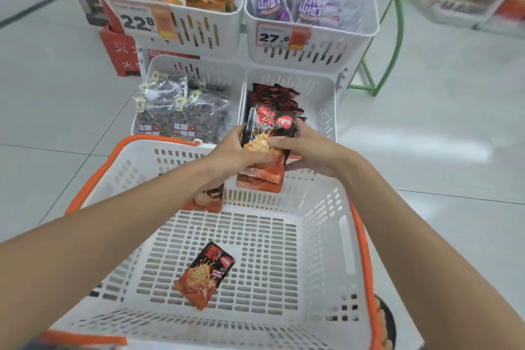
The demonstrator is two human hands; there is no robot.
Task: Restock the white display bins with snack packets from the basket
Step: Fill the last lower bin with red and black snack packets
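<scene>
Head view: my left hand and my right hand are both closed around one stack of red and black snack packets. My left grip wraps the left edge of the stack, with the fingers curled over the front. My right grip holds the right edge, with the thumb lying across the top packet. The stack stands tilted, its top end over the near edge of the lower right white plastic display bin, its bottom end over the far wall of the white basket with orange handles.

More packets of the same kind already lie in that bin, just past my hands. One loose red and black packet lies flat on the basket floor, well apart from my hands. Another packet leans at the far wall of the basket, under my left arm.

The bin to the left holds clear bags of dark snacks.
</scene>
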